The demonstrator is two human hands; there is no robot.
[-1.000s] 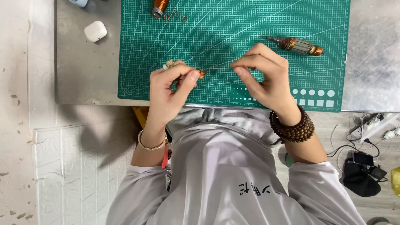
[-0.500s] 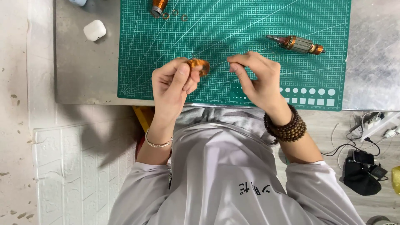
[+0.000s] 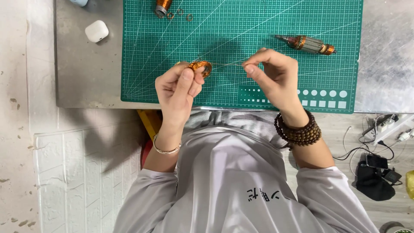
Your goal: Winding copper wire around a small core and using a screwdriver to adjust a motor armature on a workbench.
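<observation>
My left hand (image 3: 177, 89) pinches a small ring-shaped coil of copper wire (image 3: 201, 67) above the green cutting mat (image 3: 241, 26). A thin strand of wire (image 3: 226, 64) runs taut from the coil to my right hand (image 3: 272, 73), which pinches its free end between thumb and fingers. Both hands hover over the near half of the mat. A dark beaded bracelet is on my right wrist and a thin bangle on my left.
A copper-wound motor armature (image 3: 307, 44) lies on the mat's right. Another copper-wound part (image 3: 162, 7) and small rings (image 3: 180, 14) sit at the mat's top edge. A white earbud case (image 3: 96, 31) rests on the grey table. Cables and a dark pouch (image 3: 374, 177) lie on the floor at right.
My left hand has turned and lifted the coil so that its ring shape shows. The hands have drawn slightly apart, with the strand stretched between them.
</observation>
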